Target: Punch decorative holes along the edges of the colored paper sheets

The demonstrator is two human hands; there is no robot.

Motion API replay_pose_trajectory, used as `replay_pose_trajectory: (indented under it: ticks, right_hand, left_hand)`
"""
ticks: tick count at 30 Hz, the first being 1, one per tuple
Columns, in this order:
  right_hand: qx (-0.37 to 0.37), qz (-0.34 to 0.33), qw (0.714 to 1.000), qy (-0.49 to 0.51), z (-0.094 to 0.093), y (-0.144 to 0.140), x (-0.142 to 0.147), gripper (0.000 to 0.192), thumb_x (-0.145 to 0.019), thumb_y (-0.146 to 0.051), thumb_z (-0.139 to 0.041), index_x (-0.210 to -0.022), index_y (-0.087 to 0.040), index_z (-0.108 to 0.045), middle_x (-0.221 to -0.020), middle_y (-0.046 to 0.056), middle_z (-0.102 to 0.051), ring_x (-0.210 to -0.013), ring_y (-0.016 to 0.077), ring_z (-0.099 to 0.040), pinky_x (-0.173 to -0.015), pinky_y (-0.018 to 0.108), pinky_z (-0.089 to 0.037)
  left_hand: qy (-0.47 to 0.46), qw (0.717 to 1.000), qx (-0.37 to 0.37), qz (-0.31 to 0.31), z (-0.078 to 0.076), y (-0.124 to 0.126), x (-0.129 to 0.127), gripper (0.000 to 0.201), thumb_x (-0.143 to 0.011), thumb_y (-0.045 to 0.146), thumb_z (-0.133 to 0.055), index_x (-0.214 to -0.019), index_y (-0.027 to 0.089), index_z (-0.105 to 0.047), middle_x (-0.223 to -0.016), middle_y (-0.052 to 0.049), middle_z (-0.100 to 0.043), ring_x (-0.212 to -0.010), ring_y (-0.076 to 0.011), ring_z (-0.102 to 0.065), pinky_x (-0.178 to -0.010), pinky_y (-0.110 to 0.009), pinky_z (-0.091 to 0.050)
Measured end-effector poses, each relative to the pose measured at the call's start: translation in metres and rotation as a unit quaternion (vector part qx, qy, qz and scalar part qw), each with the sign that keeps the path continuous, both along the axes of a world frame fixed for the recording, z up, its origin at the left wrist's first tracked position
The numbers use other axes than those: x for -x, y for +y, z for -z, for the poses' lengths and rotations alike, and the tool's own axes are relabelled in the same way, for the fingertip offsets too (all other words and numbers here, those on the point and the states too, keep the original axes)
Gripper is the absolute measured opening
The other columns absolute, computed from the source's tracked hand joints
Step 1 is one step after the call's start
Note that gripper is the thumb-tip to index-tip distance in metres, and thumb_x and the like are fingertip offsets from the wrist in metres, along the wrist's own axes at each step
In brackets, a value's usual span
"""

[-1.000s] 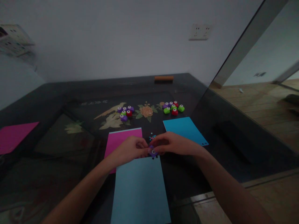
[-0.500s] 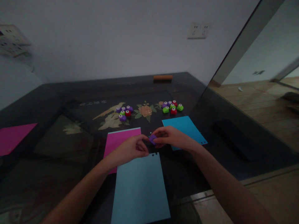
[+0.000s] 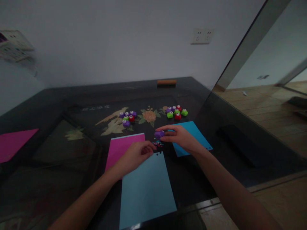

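A: What is the right hand (image 3: 180, 136) doing?
B: It is pinching a purple punch (image 3: 159, 134) between thumb and fingers, just beyond the bits (image 3: 158, 144). The left hand (image 3: 135, 155) is curling at the far edge of the pale sheet (image 3: 146, 193); whether it is gripping the paper, I cannot tell.
A: How are you judging the punch?
B: As light and stiff, maybe slightly slippery — its two sides are offering the best hold. The paper is surely bending easily.
A: And are you counting?
B: Six punches are sitting in the left group (image 3: 126, 118) — four purple, one green, one red. The right group (image 3: 177, 111) is having three green, two purple, two red. Two pink sheets (image 3: 123, 148), one blue sheet (image 3: 192, 137) and the pale one are lying there. The bits are being too small for counting.
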State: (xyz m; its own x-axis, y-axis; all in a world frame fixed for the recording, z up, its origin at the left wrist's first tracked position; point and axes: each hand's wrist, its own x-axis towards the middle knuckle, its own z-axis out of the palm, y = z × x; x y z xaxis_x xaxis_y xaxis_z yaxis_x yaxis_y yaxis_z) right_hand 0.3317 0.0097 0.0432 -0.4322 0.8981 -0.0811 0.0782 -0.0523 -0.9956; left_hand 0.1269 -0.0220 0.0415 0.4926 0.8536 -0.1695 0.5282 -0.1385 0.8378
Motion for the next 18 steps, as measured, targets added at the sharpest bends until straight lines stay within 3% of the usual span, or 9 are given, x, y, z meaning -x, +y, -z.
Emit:
replay_pose_trajectory:
  ticks: [6,13,18]
  right_hand:
    - [-0.053,0.016,0.998,-0.031,-0.0013,0.0009,0.0006,0.029,-0.071,-0.019,-0.068,-0.101,-0.018,-0.066,-0.099,0.005,-0.069,-0.091,0.0171,-0.063,-0.083,0.034,-0.05]
    - [-0.248,0.06,0.95,-0.178,0.0005,-0.0012,0.0041,0.031,-0.073,-0.011,-0.064,-0.103,-0.021,-0.063,-0.105,0.005,-0.065,-0.096,0.0185,-0.059,-0.085,0.036,-0.048]
    - [-0.226,0.06,0.956,-0.178,-0.0008,-0.002,0.0051,0.038,-0.072,-0.009,-0.064,-0.107,-0.021,-0.058,-0.103,0.005,-0.064,-0.096,0.0181,-0.06,-0.078,0.032,-0.051]
  left_hand:
    - [0.017,1.0,-0.006,0.009,-0.002,-0.0009,-0.0008,0.018,-0.078,0.018,-0.052,-0.092,0.019,-0.062,-0.084,-0.002,-0.065,-0.077,-0.0167,-0.061,-0.069,-0.027,-0.046]
    - [0.021,1.0,-0.017,0.009,-0.0027,0.0019,0.0033,0.02,-0.08,0.021,-0.049,-0.093,0.02,-0.064,-0.087,-0.003,-0.067,-0.08,-0.0172,-0.062,-0.071,-0.027,-0.046]
    - [0.014,1.0,-0.016,0.004,-0.0002,0.0058,0.0073,0.021,-0.08,0.025,-0.051,-0.096,0.022,-0.064,-0.092,-0.003,-0.067,-0.084,-0.0175,-0.062,-0.074,-0.028,-0.046]
